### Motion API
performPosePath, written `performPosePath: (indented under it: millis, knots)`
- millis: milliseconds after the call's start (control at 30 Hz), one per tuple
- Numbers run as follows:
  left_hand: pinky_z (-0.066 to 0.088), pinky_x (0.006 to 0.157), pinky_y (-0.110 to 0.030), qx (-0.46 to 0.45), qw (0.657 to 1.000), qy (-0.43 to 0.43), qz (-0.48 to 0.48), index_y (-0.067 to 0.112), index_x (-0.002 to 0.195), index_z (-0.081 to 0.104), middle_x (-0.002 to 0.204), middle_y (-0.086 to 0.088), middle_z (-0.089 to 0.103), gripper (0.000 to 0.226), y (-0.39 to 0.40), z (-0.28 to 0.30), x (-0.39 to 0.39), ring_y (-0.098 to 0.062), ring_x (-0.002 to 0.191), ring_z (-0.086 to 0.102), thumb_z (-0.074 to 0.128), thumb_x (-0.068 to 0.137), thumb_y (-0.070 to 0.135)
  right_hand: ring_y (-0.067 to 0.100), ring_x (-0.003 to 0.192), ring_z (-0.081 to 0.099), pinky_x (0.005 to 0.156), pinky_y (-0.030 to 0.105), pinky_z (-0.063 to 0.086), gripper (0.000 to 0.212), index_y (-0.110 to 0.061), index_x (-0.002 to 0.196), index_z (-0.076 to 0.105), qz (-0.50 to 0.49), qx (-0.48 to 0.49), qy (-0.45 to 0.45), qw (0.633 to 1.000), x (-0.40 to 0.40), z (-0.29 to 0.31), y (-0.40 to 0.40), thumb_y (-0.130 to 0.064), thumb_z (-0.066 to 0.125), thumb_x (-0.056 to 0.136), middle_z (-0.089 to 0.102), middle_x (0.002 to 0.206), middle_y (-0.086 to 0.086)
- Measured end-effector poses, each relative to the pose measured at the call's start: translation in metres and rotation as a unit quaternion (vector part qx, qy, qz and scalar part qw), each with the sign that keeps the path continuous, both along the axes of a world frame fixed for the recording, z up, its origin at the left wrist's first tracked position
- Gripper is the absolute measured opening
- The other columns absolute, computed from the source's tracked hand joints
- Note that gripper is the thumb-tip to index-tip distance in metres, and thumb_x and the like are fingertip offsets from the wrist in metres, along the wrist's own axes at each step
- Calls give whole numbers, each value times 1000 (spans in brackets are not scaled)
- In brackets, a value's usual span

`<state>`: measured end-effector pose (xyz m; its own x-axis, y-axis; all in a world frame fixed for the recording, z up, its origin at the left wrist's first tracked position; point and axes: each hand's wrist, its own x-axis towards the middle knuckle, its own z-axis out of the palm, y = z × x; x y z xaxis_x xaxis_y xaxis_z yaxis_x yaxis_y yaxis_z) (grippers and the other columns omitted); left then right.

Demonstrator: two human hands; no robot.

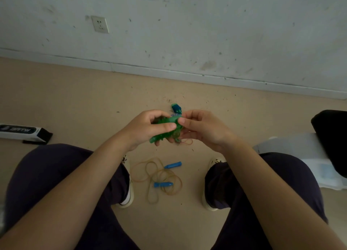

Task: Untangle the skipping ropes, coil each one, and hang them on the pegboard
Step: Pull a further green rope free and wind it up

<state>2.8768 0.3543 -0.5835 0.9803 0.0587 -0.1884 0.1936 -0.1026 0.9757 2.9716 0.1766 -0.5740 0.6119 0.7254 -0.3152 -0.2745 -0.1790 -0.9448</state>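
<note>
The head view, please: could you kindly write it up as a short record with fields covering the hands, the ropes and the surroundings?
left hand: left hand grips the green rope bundle, thumb across a green handle
right hand: right hand pinches the same bundle at its upper end
rope on floor: orange rope lies in loose loops between the shoes, with two blue handles
further item: a blue and green handle cluster beyond the hands
pegboard: not in view
surroundings: wall socket; labelled box on the floor at left

Dim, soft, wide-angle edge distortion
</note>
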Motion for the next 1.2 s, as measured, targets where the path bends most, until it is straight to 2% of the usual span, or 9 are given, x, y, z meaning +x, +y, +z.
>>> performPosePath:
  millis: [100,200,500,600,767,900,1033,1133,1200]
  knots:
    - [46,47,-26,-5,1000,14,3,11,101,66,82,-8,74,45,-5,0,0,-30,73,73,83,66,35,21,67,67,71,30,60,31,-3,97,61,41,-17,-11,999,-2,2,-2,-26,69,79,66,80,14]
    - [44,45,-25,-1,1000,13,10,12,97,66,74,-5,72,44,-9,0,0,-24,63,69,84,62,32,22,67,67,72,33,60,36,-3,96,60,56,-31,-13,998,-5,3,-2,-33,69,77,64,81,21]
    - [44,42,-24,-109,994,-31,4,27,84,75,74,-7,70,16,-1,11,-3,-23,58,65,82,70,32,21,76,71,75,30,59,20,0,93,64,79,131,104,983,6,6,-9,-16,54,92,67,77,11]
    - [43,42,-24,-120,992,-35,3,28,83,75,77,-10,70,15,-3,12,-5,-24,58,64,80,70,34,18,72,68,77,30,59,20,2,94,59,55,115,54,990,5,6,-7,-18,55,91,64,75,10]
    - [44,46,-27,-56,998,-24,34,16,88,69,96,-28,71,29,-6,14,1,-24,63,65,83,70,34,16,62,62,68,28,57,14,-4,89,59,-92,64,-91,990,4,0,-1,-7,50,99,60,68,6]
    - [44,49,-29,-9,999,-15,36,18,92,69,91,-18,74,31,-4,11,4,-25,63,66,84,73,37,14,68,66,67,31,59,12,-6,92,57,-127,-4,-192,973,1,1,1,-8,50,101,65,76,7]
    - [46,49,-29,-21,999,-12,39,15,91,68,79,-9,73,30,-2,10,1,-25,63,67,80,72,35,21,72,68,65,32,57,16,-2,97,58,-67,34,-66,995,-2,1,1,-13,48,102,68,82,12]
    - [52,54,-31,-76,996,-9,40,17,91,73,92,-19,74,27,0,10,-1,-29,69,70,87,72,31,14,62,57,62,23,51,17,-4,90,61,-21,94,39,995,-3,2,0,-19,56,94,61,73,5]
    - [58,65,-35,-74,997,-2,28,22,91,76,94,-16,75,30,0,9,-2,-31,79,72,85,67,37,11,58,51,59,20,48,15,-5,86,59,-19,120,76,990,-2,3,0,-19,60,88,56,68,2]
